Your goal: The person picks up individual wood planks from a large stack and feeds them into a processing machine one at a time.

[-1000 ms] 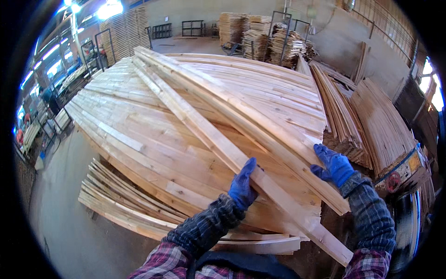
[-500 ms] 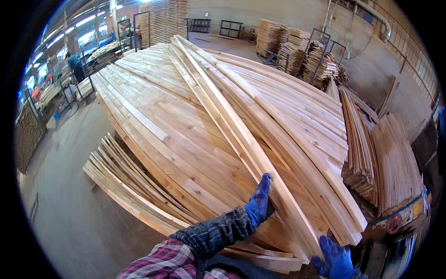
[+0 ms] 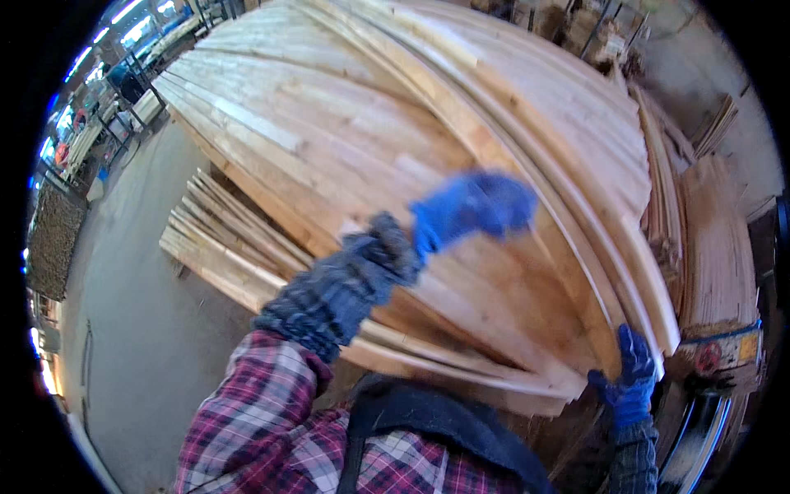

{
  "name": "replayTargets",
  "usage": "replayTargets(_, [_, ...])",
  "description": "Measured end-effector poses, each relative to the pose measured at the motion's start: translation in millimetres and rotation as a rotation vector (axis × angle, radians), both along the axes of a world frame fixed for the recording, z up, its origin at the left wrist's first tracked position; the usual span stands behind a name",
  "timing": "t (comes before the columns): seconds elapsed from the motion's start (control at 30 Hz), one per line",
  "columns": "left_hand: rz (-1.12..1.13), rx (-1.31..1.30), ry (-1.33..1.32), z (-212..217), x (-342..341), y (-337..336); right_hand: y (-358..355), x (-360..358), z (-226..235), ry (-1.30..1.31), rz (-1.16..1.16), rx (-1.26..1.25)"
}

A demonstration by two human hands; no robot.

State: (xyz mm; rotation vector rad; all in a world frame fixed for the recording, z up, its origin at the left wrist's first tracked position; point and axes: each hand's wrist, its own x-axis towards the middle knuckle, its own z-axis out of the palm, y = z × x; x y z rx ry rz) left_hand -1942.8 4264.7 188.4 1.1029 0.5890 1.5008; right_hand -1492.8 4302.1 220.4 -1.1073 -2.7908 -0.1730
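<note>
My left hand, in a blue glove, is over the broad layer of pale boards; motion blurs its fingers. Just beyond it, long wooden boards run diagonally from the far side to the near right corner. At the near end of one, my right hand, gloved in blue too, is closed on the board, with the thumb on one side and the fingers on the other. Part of that board's end is hidden behind the glove.
Loose wooden strips stick out along the left side of the stack. More stacked boards stand at the right, above a machine part with a red knob. Grey floor extends on the left.
My left hand has come off the board and moved up over the stack. The board has swung right against the others, with my right hand at its near end. The view has tilted down.
</note>
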Motion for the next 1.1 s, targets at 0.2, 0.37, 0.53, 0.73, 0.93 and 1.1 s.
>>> replayTargets(0.2, [1.502,-0.217,0.701,-69,-106,-177,-38,-18,48,-0.148,-0.126,0.037])
replayTargets(0.37, [1.548,-0.935,-0.358,-222,-64,-315,-71,-112,61,0.118,0.112,-0.364])
replayTargets(0.53, [1.032,-0.578,-1.197,-249,22,-286,-104,-261,-25,-0.121,0.617,-0.945])
replayTargets(0.73, [0.97,-0.461,-1.082,-222,12,-271,-113,-345,-137,-0.368,0.371,-1.405])
replayTargets(0.93, [1.063,-0.427,-1.129,-228,18,-286,-112,-324,-147,-0.324,0.381,-1.389])
replayTargets(1.1, [1.059,-0.404,-1.173,-244,22,-290,-106,-326,-165,-0.253,0.292,-1.309])
